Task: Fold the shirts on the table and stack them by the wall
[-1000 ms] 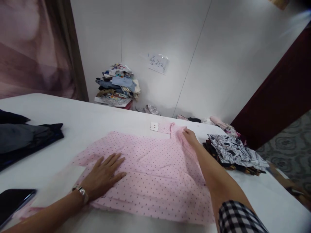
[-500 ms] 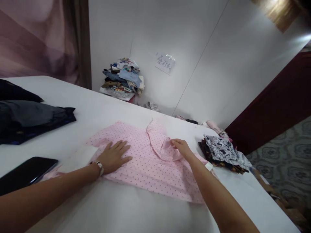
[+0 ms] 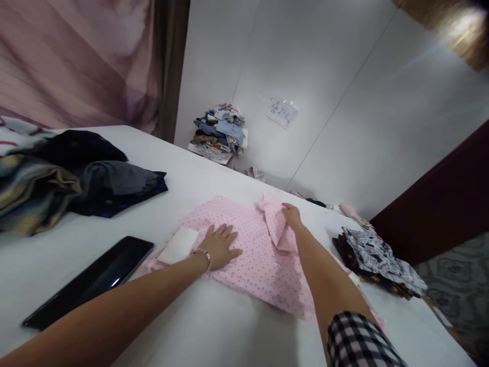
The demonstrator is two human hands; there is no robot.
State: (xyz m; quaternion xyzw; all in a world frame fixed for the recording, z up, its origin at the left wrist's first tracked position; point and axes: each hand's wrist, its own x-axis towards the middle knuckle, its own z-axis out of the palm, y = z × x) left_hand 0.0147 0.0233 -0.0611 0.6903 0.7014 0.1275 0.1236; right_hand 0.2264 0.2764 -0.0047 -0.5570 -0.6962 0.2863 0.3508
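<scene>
A pink garment with small dark dots lies spread on the white table, its far right part lifted and folded over. My left hand, a silver bracelet at its wrist, rests flat on the cloth with the fingers spread. My right hand pinches the raised part of the garment near its far edge. Beside my left wrist lies a white rectangular piece on the pink cloth. The exact kind of garment is hard to make out.
A black phone-like slab lies left of my forearm. Dark folded clothes and a plaid cloth are at the far left. A folded stack sits right; a taller clothes pile stands by the wall under a handwritten sign.
My right hand has pulled the pinched part of the garment farther away across the table. My left hand stays flat on the cloth. The view has turned left, showing more of the left-hand clothes.
</scene>
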